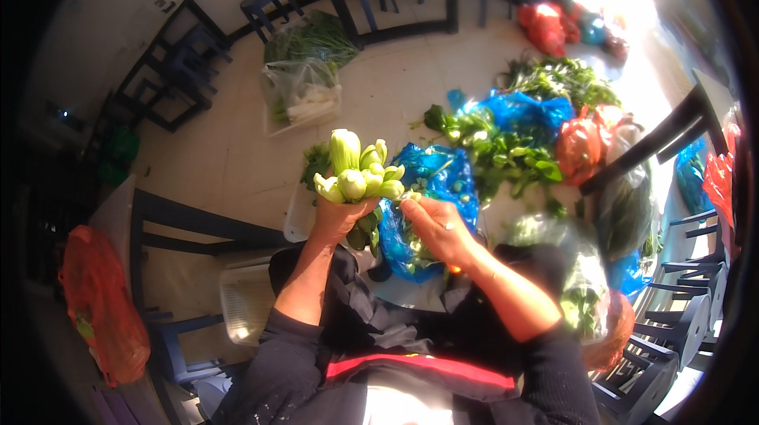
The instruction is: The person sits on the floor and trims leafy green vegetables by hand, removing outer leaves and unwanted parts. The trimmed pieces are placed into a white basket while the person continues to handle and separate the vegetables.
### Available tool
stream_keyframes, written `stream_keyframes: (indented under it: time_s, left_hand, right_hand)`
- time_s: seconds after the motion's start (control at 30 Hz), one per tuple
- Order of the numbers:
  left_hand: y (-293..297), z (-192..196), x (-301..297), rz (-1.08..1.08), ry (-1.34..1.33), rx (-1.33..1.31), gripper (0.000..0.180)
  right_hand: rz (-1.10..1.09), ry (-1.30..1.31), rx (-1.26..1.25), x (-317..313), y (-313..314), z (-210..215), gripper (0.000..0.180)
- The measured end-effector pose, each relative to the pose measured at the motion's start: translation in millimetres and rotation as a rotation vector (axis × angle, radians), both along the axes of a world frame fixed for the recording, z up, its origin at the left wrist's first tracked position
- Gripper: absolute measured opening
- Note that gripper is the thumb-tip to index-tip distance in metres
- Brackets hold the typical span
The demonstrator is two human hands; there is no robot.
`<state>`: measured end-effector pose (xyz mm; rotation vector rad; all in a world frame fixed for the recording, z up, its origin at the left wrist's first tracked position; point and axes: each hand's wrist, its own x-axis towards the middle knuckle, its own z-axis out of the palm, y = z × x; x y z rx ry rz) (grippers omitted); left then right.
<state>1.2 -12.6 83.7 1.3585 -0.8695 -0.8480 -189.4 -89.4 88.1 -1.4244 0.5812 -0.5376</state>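
My left hand [340, 219] is wrapped round a bunch of bok choy [352, 173]. The pale green stem ends point up, and the dark leaves hang below the fist. My right hand [441, 227] is just to the right of the bunch, its fingers pinched together. Something small and pale shows at those fingertips, too small to make out, and a spot of orange shows below that hand. Between and beyond my knees lies an open blue plastic bag [433, 162] with greens in it. A white basket [297, 215] stands partly hidden behind my left wrist.
Loose leafy greens [518, 158] spread over the floor at the right, beside a red bag [581, 144]. A clear bag of white-stemmed vegetables [304, 97] lies ahead left. Another white basket [241, 298] stands by my left leg. Dark stools [269, 2] and table frames line the sides.
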Motion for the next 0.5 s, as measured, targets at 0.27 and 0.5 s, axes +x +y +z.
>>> stream_keyframes:
  time_s: [0.27, 0.5]
  left_hand:
    - [15.1, -15.8, 19.4, -0.194, 0.011, 0.103, 0.066]
    - [8.1, -12.3, 11.5, -0.250, -0.127, 0.099, 0.065]
  right_hand:
    - [-0.054, 0.167, -0.113, -0.9, -15.7, -9.2, 0.039]
    - [0.088, 0.044, 0.221, -6.3, -8.5, 10.3, 0.036]
